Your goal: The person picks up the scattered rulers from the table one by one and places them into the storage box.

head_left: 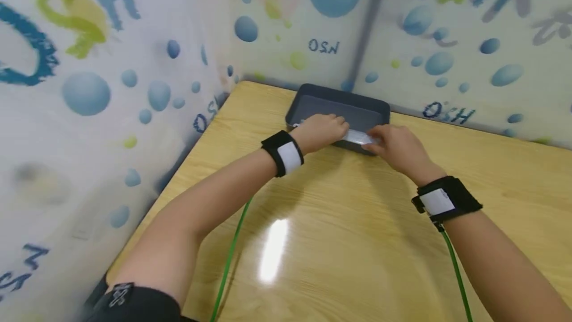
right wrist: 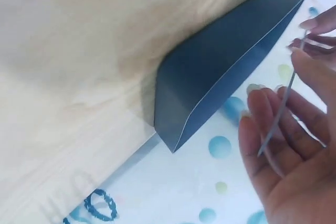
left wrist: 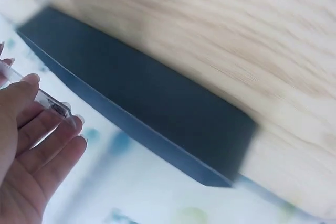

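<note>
A clear, flat plastic piece [head_left: 357, 136] is stretched between both hands above the near edge of a dark grey rectangular tray [head_left: 344, 96]. My left hand [head_left: 322, 130] pinches its left part, with thumb on one side and fingers behind, as the left wrist view shows along the thin clear piece [left wrist: 50, 102]. At the other end, my right hand [head_left: 397, 148] holds it between thumb and fingers. Seen nearly edge-on in the right wrist view, the plastic piece [right wrist: 283, 100] looks thin and slightly bowed. What kind of thing it is I cannot tell.
The tray stands on a light wooden table [head_left: 339, 222], close to the patterned back wall [head_left: 286, 58]. Another patterned wall [head_left: 147, 63] runs along the left. Black straps [head_left: 281, 153] circle both wrists, with green cables [head_left: 232, 247] trailing toward the front.
</note>
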{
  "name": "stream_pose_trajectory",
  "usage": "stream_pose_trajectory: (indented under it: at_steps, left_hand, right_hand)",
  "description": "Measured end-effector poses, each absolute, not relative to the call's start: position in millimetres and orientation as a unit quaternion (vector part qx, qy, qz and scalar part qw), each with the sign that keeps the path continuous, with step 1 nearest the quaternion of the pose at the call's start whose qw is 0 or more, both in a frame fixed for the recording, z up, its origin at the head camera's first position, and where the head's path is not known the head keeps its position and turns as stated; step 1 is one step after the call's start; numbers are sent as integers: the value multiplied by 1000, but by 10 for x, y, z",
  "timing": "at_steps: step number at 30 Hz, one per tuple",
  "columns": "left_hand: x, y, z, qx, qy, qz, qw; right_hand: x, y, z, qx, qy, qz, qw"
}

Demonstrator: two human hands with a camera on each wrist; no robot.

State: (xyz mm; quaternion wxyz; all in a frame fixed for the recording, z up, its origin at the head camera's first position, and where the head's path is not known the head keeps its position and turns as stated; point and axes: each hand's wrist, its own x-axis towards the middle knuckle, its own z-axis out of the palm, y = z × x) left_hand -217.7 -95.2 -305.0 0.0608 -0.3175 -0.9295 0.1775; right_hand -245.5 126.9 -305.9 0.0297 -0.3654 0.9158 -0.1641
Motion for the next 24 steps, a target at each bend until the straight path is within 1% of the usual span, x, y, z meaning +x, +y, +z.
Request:
stream_pose_trajectory:
  at_steps: [3,6,9,11,15,19,24]
  left_hand:
    - [-2479,-550,-3109,-347,-918,188,47]
    - [-2693,-195,-3210,-369,-909,191,14]
    - [-2817,8,-3328,-377,-907,184,-27]
    - [-2875,67,-3386,-380,-908,168,-53]
    - [-2961,20,-3393,-374,-916,103,-99]
    - [-3026,-245,-3327,-346,-929,26,-127]
    - [-3049,-574,-3258,-302,-938,-60,-160]
  right_hand:
    - [-2557,1630,-3081,-328,931,-153,37]
    - [-2596,1949,-3165,-301,940,-153,56]
    - [-2587,2128,-3292,-284,942,-161,71]
    - [-2574,2184,-3370,-274,944,-167,74]
    - [-2580,2164,-3447,-261,944,-185,81]
    - [-2686,1964,-3426,-273,935,-203,98]
    - [-2779,1738,-3359,-285,922,-220,141]
